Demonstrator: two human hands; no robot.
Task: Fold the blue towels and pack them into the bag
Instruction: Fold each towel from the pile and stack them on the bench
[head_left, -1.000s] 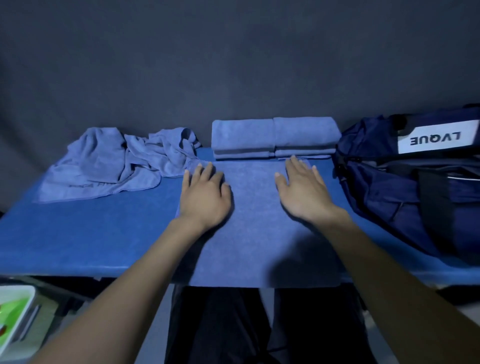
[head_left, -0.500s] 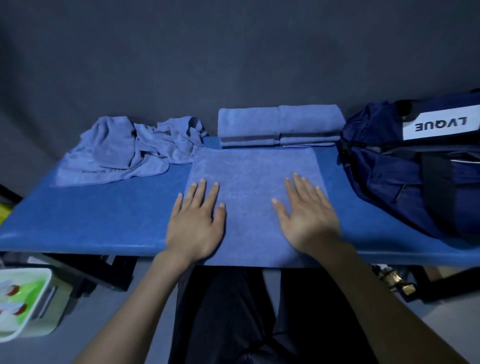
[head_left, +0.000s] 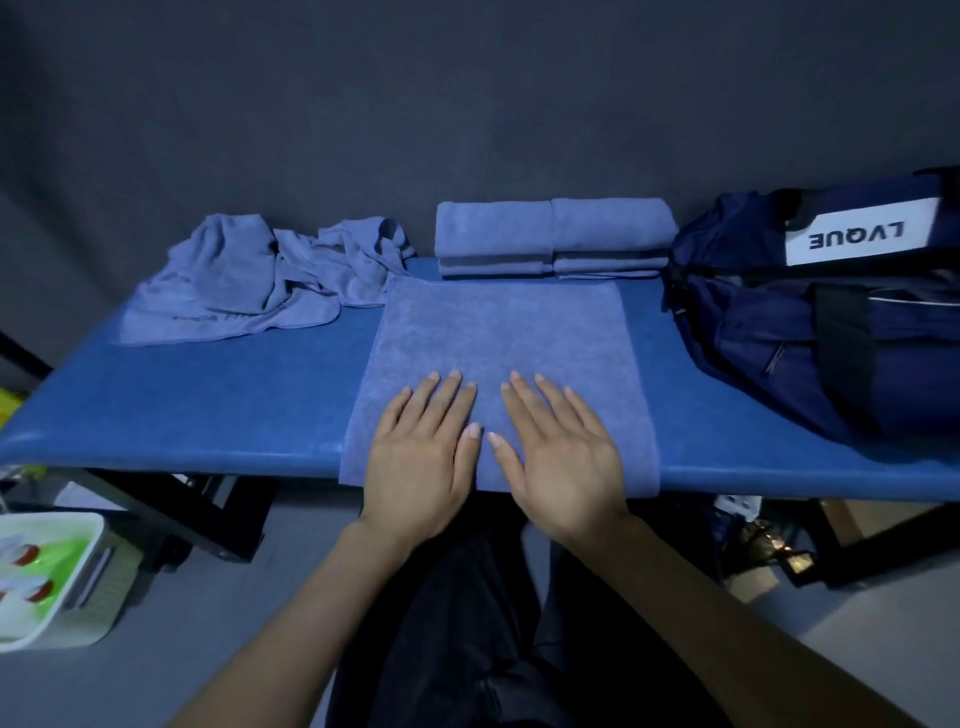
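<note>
Flat blue towel (head_left: 501, 358) spread out in the middle of the blue bench (head_left: 208, 405), near edge hanging a little over the front. Left hand (head_left: 421, 457) lying palm down on the near part of that towel, fingers straight and a bit spread, holding nothing. Right hand (head_left: 563, 457) just beside it, also palm down on the towel, fingers straight, holding nothing. Thumb tips of the two hands very close together, maybe touching, hard to tell. Both wrists past the front edge of the bench, bare arms reaching in from below. Behind the flat towel, at the back of the bench, two stacks of folded blue towels (head_left: 553, 236) side by side and touching. To the left of the stacks, a crumpled pile of blue towels (head_left: 270, 280), not folded, one corner just beside the flat towel's far left corner. On the right end of the bench, a dark blue bag (head_left: 810, 332) with a white label (head_left: 862, 239) reading LVQUE upside down, and a black strap across it. Bag well apart from both hands. Dark grey cloth wall (head_left: 467, 104) behind everything. Black bench legs below. Down on the floor at the left, a white tub (head_left: 78, 603) with green and red things inside, too blurry to name. Dark trousers (head_left: 467, 649) between the arms at the bottom.
</note>
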